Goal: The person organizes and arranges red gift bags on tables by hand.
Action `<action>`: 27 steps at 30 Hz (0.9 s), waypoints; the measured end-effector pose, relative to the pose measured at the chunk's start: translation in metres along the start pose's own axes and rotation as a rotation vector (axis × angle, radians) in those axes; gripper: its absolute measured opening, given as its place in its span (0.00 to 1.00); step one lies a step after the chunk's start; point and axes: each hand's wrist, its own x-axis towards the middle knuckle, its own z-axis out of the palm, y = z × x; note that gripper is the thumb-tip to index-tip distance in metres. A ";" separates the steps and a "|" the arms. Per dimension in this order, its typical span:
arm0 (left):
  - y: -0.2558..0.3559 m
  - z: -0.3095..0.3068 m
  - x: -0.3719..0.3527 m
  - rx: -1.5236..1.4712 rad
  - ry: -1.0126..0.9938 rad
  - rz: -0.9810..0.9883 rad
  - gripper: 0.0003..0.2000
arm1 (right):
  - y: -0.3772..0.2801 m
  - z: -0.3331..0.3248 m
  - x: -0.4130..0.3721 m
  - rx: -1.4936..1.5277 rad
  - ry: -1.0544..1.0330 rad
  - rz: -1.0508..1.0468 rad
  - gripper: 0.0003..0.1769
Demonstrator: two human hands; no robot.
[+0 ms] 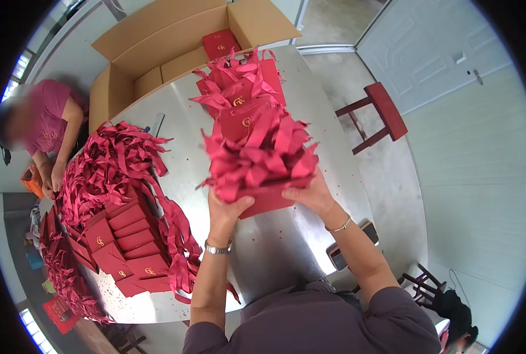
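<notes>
Between my two hands is a bundle of red paper gift bags point(268, 204) with a thick tangle of pink-red ribbons point(263, 159) over them. My left hand point(230, 209) grips the bundle's left near side, its thumb lying on top. My right hand point(311, 194) clasps the right side the same way; the fingers of both hands are mostly hidden beneath. Just beyond, more red bags with gold lettering point(230, 123) and ribbons are piled toward the carton. Whether the bundle touches the table is hard to tell.
A large heap of red bags point(134, 236) and ribbons covers the table's point(257, 259) left side. An open cardboard box point(174, 29) stands at the far end. Another person point(56, 118) works at the left. A red stool point(386, 111) and phones point(337, 257) are at the right.
</notes>
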 end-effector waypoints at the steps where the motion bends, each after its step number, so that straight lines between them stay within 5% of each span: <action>1: 0.001 -0.006 -0.009 0.138 -0.058 0.068 0.34 | -0.005 0.002 -0.008 -0.087 0.010 -0.081 0.50; 2: -0.001 -0.007 -0.021 0.150 -0.053 0.073 0.39 | -0.011 0.006 -0.019 -0.126 0.005 -0.195 0.47; 4: -0.008 -0.018 -0.048 0.127 -0.146 -0.069 0.36 | -0.011 -0.015 -0.047 -0.863 -0.217 -0.371 0.43; 5: -0.006 -0.022 -0.059 0.315 -0.191 -0.062 0.29 | -0.009 -0.017 -0.057 -0.905 -0.284 -0.391 0.40; 8: -0.024 -0.038 -0.072 0.379 -0.379 -0.142 0.27 | 0.029 -0.024 -0.089 -0.699 -0.233 -0.420 0.36; 10: -0.032 -0.039 -0.085 0.303 -0.383 -0.232 0.29 | 0.051 -0.024 -0.100 -0.850 -0.399 -0.483 0.33; 12: -0.030 -0.034 -0.082 0.530 -0.441 0.107 0.35 | 0.060 -0.022 -0.103 -0.637 -0.429 -0.234 0.30; 13: -0.032 -0.039 -0.083 0.583 -0.470 0.104 0.37 | 0.055 -0.018 -0.099 -0.563 -0.418 -0.200 0.30; 14: -0.031 -0.034 -0.083 0.571 -0.415 0.109 0.33 | 0.046 -0.017 -0.098 -0.953 -0.314 -0.516 0.32; 16: -0.009 -0.016 -0.085 0.399 -0.335 -0.002 0.29 | 0.052 -0.015 -0.104 -0.987 -0.304 -0.596 0.33; 18: -0.035 -0.032 -0.090 0.622 -0.335 0.179 0.27 | 0.039 -0.008 -0.104 -0.740 -0.318 -0.245 0.34; 19: -0.030 -0.023 -0.095 0.413 -0.231 0.032 0.26 | 0.013 0.005 -0.101 -0.584 -0.299 -0.040 0.34; 20: -0.019 -0.005 -0.091 0.318 -0.134 0.136 0.22 | 0.016 0.006 -0.098 -0.345 -0.220 -0.004 0.36; 22: -0.012 0.012 -0.094 -0.052 0.031 -0.055 0.16 | -0.026 0.014 -0.092 -0.640 -0.107 0.003 0.40; 23: -0.012 0.016 -0.094 -0.262 0.056 -0.117 0.18 | -0.045 0.017 -0.089 -0.770 -0.039 -0.167 0.42; 26: -0.017 0.014 -0.103 -0.571 0.050 -0.229 0.24 | -0.081 0.001 -0.084 -0.646 -0.204 -0.107 0.38; 27: -0.016 0.015 -0.106 -0.693 0.085 -0.303 0.25 | -0.090 -0.007 -0.088 -0.391 -0.214 0.061 0.38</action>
